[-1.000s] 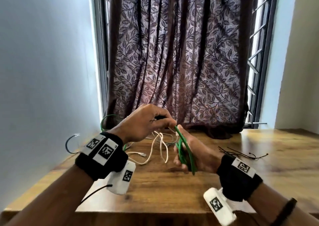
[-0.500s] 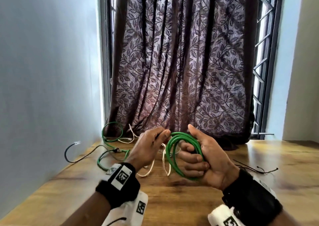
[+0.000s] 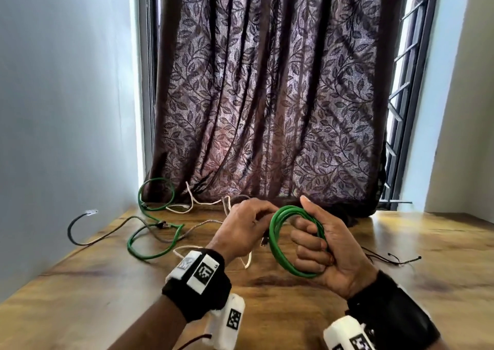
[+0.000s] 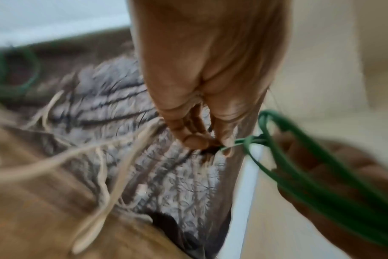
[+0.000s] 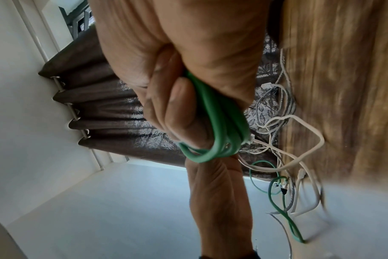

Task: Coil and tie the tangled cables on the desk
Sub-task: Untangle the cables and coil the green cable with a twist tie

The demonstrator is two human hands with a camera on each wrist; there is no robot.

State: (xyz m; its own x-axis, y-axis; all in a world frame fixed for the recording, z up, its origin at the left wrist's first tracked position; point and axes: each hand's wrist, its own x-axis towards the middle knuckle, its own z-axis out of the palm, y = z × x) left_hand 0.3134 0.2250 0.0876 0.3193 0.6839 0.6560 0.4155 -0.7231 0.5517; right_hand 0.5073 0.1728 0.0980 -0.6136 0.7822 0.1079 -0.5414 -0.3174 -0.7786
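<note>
A green cable coil (image 3: 278, 245) of a few loops stands upright above the desk, and my right hand (image 3: 312, 240) grips its right side with curled fingers, thumb pointing up. The right wrist view shows the fingers wrapped round the green coil (image 5: 219, 122). My left hand (image 3: 267, 213) is at the coil's upper left. In the blurred left wrist view its fingertips (image 4: 202, 140) pinch the cable's free end (image 4: 235, 142) where it meets the coil (image 4: 321, 175). A second green cable (image 3: 149, 242), a white cable (image 3: 187, 205) and a dark grey cable (image 3: 77, 232) lie tangled at the back left.
The wooden desk (image 3: 107, 283) meets a wall on the left, and a dark leaf-patterned curtain (image 3: 267, 95) hangs behind it. Thin black ties (image 3: 393, 258) lie on the desk to the right of my right hand. The grey cable's plug (image 3: 91, 212) rests against the left wall.
My right hand turned so the coil faces me instead of edge-on. My left hand came down from above to the coil's upper left. The view shifted down and closer.
</note>
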